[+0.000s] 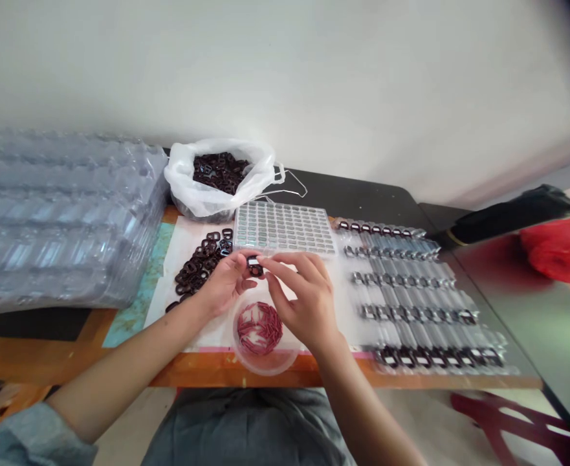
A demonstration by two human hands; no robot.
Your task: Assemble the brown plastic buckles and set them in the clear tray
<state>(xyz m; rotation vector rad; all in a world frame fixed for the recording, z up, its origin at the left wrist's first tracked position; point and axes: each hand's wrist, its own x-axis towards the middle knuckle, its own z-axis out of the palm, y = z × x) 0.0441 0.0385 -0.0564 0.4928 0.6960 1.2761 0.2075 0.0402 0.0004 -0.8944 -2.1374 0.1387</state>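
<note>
My left hand [225,285] grips a small black part [254,266] between thumb and fingers, over the middle of the work area. A pale patch shows on the part's face. My right hand [300,285] touches the same part from the right with its fingertips, its fingers bent. Below both hands is a round clear tub [265,366] holding dark red sticks [259,328]. Left of my left hand lies a loose pile of black rings [195,268]. Just beyond the hands sits a clear gridded tray [285,228] with many small pieces.
A white plastic bag [187,188] of black parts stands behind the pile. Stacked clear plastic packaging [56,220] fills the left. At right, a clear multi-row tray [411,294] holds black parts in its front and back rows. A red bag [561,249] lies far right.
</note>
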